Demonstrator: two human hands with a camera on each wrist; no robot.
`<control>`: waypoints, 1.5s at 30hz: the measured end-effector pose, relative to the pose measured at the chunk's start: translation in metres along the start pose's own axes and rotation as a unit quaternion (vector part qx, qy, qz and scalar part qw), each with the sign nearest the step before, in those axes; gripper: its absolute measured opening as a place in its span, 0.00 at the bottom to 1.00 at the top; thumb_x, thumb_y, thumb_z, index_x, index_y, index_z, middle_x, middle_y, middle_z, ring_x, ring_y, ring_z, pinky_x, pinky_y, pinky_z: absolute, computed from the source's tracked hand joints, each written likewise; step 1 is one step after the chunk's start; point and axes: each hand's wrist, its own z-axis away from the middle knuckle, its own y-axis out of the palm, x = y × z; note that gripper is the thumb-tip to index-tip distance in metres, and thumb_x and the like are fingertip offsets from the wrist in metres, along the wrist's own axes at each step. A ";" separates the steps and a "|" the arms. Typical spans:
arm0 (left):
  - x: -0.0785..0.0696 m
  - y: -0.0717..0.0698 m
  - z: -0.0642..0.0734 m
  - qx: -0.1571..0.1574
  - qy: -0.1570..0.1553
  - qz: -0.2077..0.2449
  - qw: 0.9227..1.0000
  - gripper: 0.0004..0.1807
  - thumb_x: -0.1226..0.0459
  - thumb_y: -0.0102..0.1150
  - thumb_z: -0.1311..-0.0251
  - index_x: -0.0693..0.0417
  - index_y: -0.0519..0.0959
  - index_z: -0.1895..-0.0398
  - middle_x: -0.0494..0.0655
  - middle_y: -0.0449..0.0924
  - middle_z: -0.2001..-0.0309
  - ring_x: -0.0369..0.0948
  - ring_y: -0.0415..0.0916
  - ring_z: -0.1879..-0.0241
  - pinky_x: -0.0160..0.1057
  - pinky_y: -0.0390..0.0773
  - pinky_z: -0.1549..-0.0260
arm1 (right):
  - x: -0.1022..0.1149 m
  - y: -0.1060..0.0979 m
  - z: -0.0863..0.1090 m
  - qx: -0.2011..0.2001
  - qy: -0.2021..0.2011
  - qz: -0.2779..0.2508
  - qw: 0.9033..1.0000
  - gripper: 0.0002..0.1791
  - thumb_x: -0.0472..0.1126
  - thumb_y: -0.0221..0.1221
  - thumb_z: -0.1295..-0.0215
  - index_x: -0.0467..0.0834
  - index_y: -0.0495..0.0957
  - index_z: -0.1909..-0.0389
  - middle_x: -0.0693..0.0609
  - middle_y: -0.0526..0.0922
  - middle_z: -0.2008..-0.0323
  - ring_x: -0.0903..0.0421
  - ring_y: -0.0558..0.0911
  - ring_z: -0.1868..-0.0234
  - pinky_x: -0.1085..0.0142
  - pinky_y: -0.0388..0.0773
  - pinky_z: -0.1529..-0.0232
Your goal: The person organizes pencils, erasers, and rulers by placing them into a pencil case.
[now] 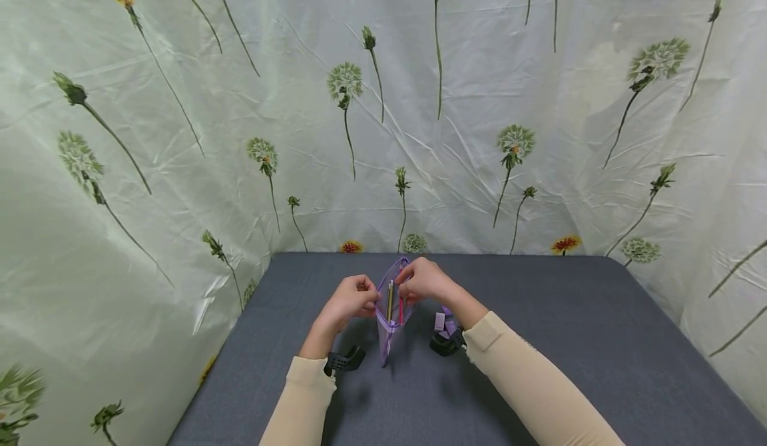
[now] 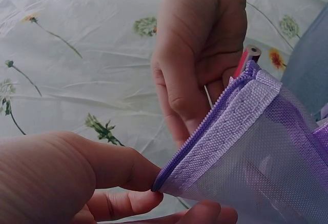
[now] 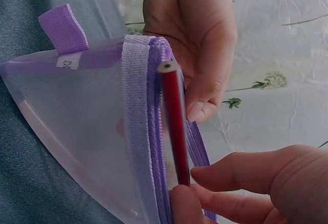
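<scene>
A pale purple mesh zip pouch [image 1: 385,339] stands between the hands, its zipped mouth spread apart at the top. My left hand [image 1: 352,297] pinches the left edge of that mouth; in the left wrist view, thumb and finger [image 2: 130,170] close on the zip tape. Inside the mouth a yellow-and-black striped pencil [image 1: 390,299] leans upright. At the right side of the mouth, my right hand [image 1: 424,281] pinches a red pencil [image 3: 175,116] between thumb and fingers. The flat end of this pencil pokes out past the zip in both wrist views.
Small purple blocks [image 1: 441,323] lie on the dark grey table [image 1: 539,339], partly hidden behind the right wrist. Black bands with cameras [image 1: 345,359] sit on both wrists. A white curtain with dandelion prints [image 1: 383,133] hangs behind and to the sides.
</scene>
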 end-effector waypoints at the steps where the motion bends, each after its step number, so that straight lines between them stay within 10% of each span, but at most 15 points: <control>1: 0.000 0.000 0.000 0.002 0.002 0.000 1.000 0.04 0.70 0.57 0.33 0.63 0.74 0.66 0.58 0.81 0.61 0.47 0.81 0.71 0.46 0.86 0.68 | 0.000 0.001 0.000 -0.003 -0.003 0.005 1.000 0.09 0.30 0.68 0.44 0.37 0.87 0.61 0.47 0.85 0.66 0.52 0.86 0.75 0.62 0.85 0.71; 22: -0.002 0.000 0.002 0.004 -0.002 0.000 1.000 0.05 0.69 0.56 0.32 0.63 0.74 0.66 0.59 0.81 0.60 0.46 0.81 0.71 0.50 0.86 0.64 | -0.006 0.007 0.003 -0.047 -0.048 0.102 0.992 0.05 0.38 0.66 0.36 0.41 0.88 0.62 0.53 0.85 0.70 0.53 0.86 0.75 0.64 0.81 0.75; 45: -0.003 0.001 0.003 -0.010 -0.005 -0.004 1.000 0.04 0.70 0.57 0.34 0.63 0.74 0.66 0.62 0.82 0.59 0.44 0.79 0.76 0.53 0.85 0.64 | -0.017 -0.036 0.047 -0.059 -0.060 0.045 0.995 0.12 0.38 0.65 0.34 0.43 0.85 0.51 0.51 0.86 0.64 0.56 0.84 0.69 0.58 0.84 0.65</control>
